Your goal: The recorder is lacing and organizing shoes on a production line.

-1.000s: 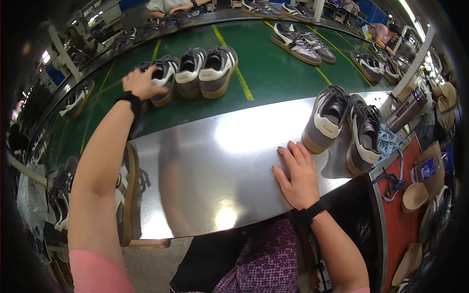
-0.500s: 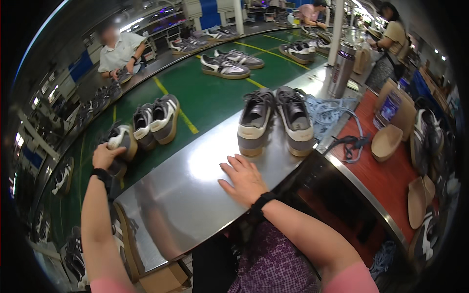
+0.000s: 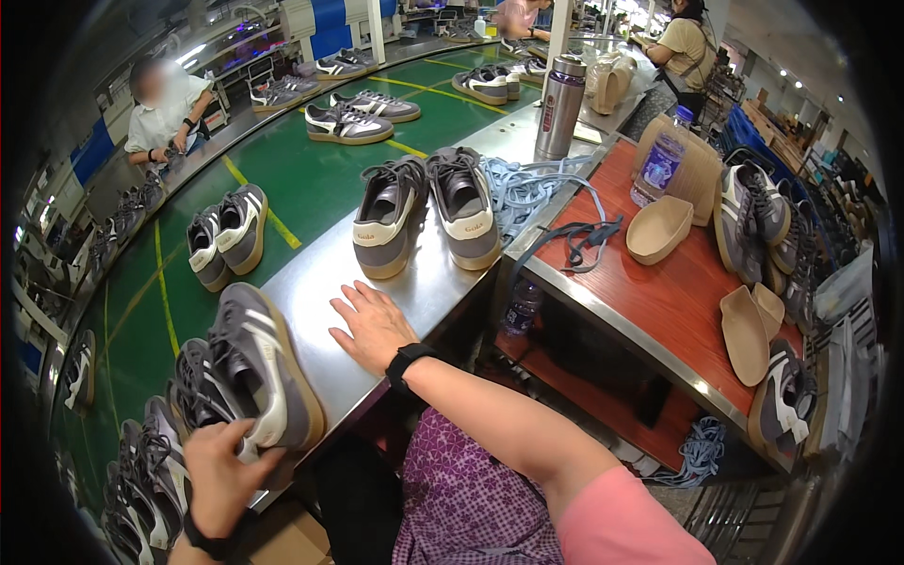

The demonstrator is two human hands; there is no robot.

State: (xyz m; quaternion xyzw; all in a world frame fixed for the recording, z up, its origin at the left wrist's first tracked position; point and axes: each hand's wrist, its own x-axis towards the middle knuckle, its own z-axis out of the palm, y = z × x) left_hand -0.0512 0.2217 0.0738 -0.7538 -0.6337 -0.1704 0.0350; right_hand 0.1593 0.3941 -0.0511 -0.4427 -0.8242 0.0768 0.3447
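Grasping gray shoe (image 3: pixel 285 377) by heel (image 3: pixel 273 424) with left hand (image 3: pixel 221 466), presumably for control; holding right hand (image 3: pixel 374 327) empty over worktop (image 3: pixel 344 379).

Shoe factory floor, green conveyor belt (image 3: pixel 306 179) with yellow lines, matching grey sneakers (image 3: pixel 347 125) in pairs along it, metal worktop (image 3: pixel 311 282) at its edge, heap of pale blue laces (image 3: pixel 523 193), co-workers (image 3: pixel 169 118) beside the line.
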